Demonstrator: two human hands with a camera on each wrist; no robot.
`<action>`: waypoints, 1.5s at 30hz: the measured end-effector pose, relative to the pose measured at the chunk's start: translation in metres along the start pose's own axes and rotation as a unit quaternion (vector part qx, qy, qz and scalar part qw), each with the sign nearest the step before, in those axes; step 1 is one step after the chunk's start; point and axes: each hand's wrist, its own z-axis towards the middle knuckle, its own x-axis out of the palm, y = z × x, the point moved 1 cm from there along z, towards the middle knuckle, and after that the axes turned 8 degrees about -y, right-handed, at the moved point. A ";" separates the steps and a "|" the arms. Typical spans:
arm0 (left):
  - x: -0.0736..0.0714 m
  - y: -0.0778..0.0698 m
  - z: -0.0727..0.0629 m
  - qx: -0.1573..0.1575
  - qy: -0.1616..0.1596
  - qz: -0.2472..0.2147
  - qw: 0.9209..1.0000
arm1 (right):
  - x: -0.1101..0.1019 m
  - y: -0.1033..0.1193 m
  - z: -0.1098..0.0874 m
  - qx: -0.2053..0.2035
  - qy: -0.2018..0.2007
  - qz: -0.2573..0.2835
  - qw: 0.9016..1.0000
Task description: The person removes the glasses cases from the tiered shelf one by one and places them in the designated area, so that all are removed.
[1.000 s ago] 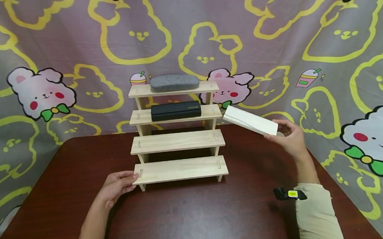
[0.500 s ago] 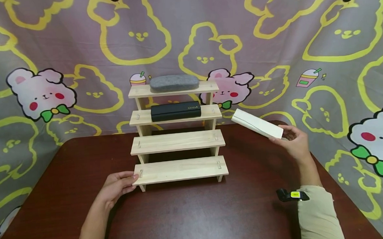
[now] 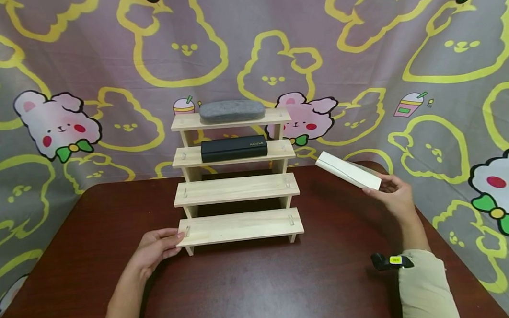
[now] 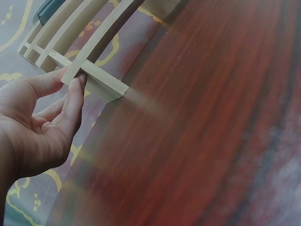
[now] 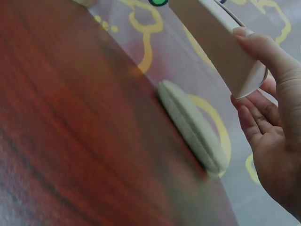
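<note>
Right hand and the white case have shifted rightward and slightly toward the near edge of the surface since the first earlier frame, widening the gap to the wooden rack. Left hand, rack and its load show the same positions as before.

Condition of hands: the right is closed about the right end of the white case, thumb on one face, fingers at the end and opposite side. Case is held in the air toward the far right corner of the surface, tilted, its left end directed at the rack and apart from it. The left pinches the left front corner of the rack's lowest step between thumb and fingers.

Rack has four steps and stands toward the far edge of the surface. Grey case lies lengthwise on the top step; black case, with small lettering that is hard to read, lies lengthwise on the second step down. Right wrist view records a pale case lying along an edge of the surface, beside the patterned curtain. Black device with a yellow label is fitted at the right sleeve
</note>
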 end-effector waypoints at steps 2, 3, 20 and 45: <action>0.000 0.000 0.000 0.000 0.000 0.002 1.000 | -0.003 -0.004 -0.001 0.007 -0.003 -0.010 1.000; 0.000 0.000 0.000 0.000 0.001 0.002 1.000 | -0.004 -0.006 -0.001 0.012 -0.005 -0.013 1.000; 0.000 -0.001 0.000 0.003 -0.002 -0.001 1.000 | -0.020 -0.030 -0.005 0.054 -0.005 -0.071 0.996; 0.001 0.000 -0.001 0.003 -0.001 -0.001 1.000 | -0.029 -0.043 -0.003 0.059 0.013 -0.241 0.969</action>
